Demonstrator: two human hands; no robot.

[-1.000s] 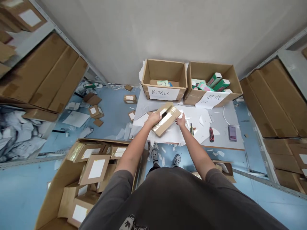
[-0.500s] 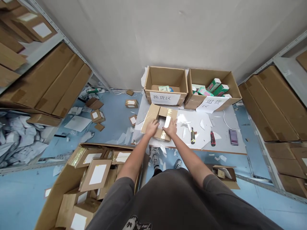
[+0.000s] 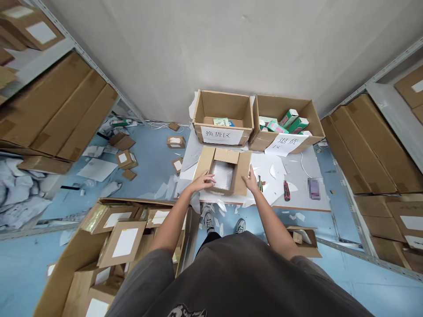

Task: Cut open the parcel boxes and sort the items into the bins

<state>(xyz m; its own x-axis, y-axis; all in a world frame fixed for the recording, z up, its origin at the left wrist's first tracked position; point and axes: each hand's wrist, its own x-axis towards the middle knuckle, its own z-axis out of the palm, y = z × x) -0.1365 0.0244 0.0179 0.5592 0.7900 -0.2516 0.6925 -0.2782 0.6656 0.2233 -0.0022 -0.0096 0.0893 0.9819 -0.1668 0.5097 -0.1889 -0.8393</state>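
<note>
An opened cardboard box (image 3: 226,155) sits on the table in front of me, its flaps folded outward. Inside it lies something flat and pale under clear, shiny wrapping (image 3: 223,174); its kind cannot be made out. My left hand (image 3: 201,182) is open, fingers stretched over the left flap and the near-left edge of the opening. My right hand (image 3: 250,180) holds the outer edge of the right flap, thumb on top and fingers along the outside. Just right of that hand lies a yellow-and-black utility knife (image 3: 260,183), partly hidden. Farther right is a red-and-black utility knife (image 3: 287,191).
Two open cartons with paper signs stand behind: the left carton (image 3: 226,99) holds small packs, the right carton (image 3: 280,102) green-and-white boxes. Paper scraps litter the table (image 3: 307,165). A large carton of parcels (image 3: 128,200) stands at my left. Loaded shelves flank both sides.
The box's side flaps have swung outward, widening the opening and exposing the wrapped contents. My right hand moved right with its flap; my left hand drew back from inside, fingers spreading.
</note>
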